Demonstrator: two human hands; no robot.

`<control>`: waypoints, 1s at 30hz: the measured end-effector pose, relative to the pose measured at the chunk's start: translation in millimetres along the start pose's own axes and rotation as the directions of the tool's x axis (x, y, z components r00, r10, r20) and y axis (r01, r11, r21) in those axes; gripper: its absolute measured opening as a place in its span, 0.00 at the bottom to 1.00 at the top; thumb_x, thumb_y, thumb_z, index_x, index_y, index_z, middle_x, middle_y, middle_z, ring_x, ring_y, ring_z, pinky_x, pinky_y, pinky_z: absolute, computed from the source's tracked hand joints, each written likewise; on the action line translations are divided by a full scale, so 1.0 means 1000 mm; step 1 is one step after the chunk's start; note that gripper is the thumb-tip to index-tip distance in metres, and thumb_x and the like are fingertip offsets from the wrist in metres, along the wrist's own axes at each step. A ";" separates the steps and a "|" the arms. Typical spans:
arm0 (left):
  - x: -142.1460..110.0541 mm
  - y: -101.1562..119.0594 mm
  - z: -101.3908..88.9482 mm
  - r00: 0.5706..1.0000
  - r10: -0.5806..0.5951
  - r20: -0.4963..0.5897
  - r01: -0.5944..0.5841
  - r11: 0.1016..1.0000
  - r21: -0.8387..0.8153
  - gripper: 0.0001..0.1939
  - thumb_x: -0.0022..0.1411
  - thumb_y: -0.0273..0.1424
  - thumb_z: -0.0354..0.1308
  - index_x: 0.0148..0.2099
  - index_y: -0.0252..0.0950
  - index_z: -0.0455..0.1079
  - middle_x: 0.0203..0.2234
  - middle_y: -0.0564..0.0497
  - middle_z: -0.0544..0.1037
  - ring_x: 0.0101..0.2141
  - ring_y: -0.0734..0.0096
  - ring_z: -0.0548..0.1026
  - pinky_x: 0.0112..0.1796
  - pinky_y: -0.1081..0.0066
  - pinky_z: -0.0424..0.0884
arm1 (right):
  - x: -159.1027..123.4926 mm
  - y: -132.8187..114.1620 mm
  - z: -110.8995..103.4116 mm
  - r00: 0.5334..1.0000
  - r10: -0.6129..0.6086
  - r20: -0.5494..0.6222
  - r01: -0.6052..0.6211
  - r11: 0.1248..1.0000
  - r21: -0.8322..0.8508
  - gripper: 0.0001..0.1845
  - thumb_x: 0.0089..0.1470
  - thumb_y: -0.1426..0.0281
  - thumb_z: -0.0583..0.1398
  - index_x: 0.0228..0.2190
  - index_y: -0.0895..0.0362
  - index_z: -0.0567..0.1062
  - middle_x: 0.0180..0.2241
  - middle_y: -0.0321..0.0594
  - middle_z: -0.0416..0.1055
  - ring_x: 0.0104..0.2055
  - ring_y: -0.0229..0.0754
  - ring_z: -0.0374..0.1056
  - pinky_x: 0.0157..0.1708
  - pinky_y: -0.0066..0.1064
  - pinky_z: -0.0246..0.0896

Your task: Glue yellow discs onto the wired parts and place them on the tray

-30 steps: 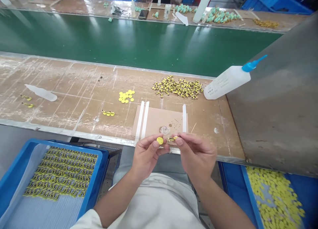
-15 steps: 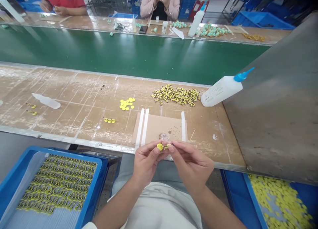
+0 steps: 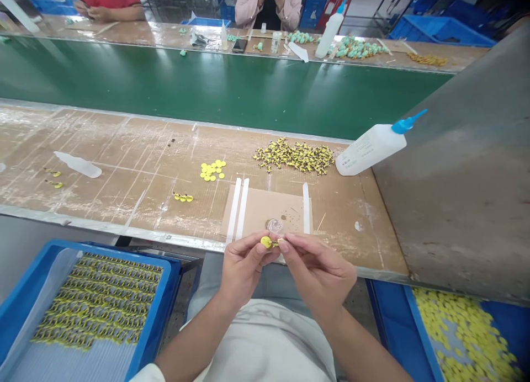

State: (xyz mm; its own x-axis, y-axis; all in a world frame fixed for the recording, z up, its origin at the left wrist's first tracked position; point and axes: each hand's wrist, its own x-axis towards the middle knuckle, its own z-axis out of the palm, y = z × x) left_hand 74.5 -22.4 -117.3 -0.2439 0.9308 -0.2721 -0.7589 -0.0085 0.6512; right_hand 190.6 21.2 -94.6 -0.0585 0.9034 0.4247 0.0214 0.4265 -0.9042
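Between thumb and fingers, my left hand [image 3: 244,269] pinches a round yellow disc [image 3: 265,242] at the table's front edge. Pressed close beside it, my right hand [image 3: 321,269] pinches a small yellow-and-black piece [image 3: 275,243] that meets the disc; my fingertips partly cover it. Just beyond my fingers, a clear swirl of glue-like material [image 3: 274,225] sits on a cardboard sheet [image 3: 259,208] with white tape strips. Farther back lie a heap of small yellow-and-black pieces [image 3: 293,157] and a cluster of yellow discs [image 3: 213,170].
A white bottle with a blue nozzle [image 3: 370,150] leans at the metal panel [image 3: 467,166]. Blue trays [image 3: 165,285] flank me, holding rows of pieces and loose discs. Past the green belt [image 3: 207,86], two people sit at another table. Joined pieces [image 3: 183,197] lie left.
Both hands stay nearly in place, still pinching the disc and the small piece together. The view has shifted slightly.
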 end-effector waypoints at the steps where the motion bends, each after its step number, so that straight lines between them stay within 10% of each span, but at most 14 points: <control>1: 0.000 0.000 0.000 1.000 -0.003 0.002 0.003 1.000 -0.003 0.12 0.53 0.36 0.71 0.41 0.42 0.82 0.38 0.46 0.85 0.37 0.62 0.83 0.42 0.67 0.81 | 0.000 0.000 0.000 1.000 -0.008 -0.002 0.008 1.000 -0.004 0.16 0.50 0.78 0.69 0.39 0.48 0.82 0.36 0.37 0.81 0.33 0.44 0.78 0.35 0.36 0.80; 30: -0.002 -0.001 0.001 0.999 0.029 0.023 -0.029 1.000 -0.012 0.10 0.55 0.32 0.70 0.42 0.40 0.82 0.40 0.46 0.84 0.39 0.65 0.83 0.41 0.72 0.80 | 0.001 0.000 -0.001 0.993 -0.112 0.039 0.115 0.990 -0.077 0.19 0.48 0.81 0.69 0.40 0.48 0.81 0.37 0.37 0.81 0.34 0.43 0.78 0.35 0.34 0.79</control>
State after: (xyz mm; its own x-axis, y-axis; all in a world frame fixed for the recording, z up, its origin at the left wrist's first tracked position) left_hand 76.2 -23.9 -117.0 -0.2520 0.9385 -0.2362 -0.7585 -0.0399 0.6504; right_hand 191.2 22.1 -94.1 -0.0995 0.8473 0.5216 0.0913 0.5298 -0.8432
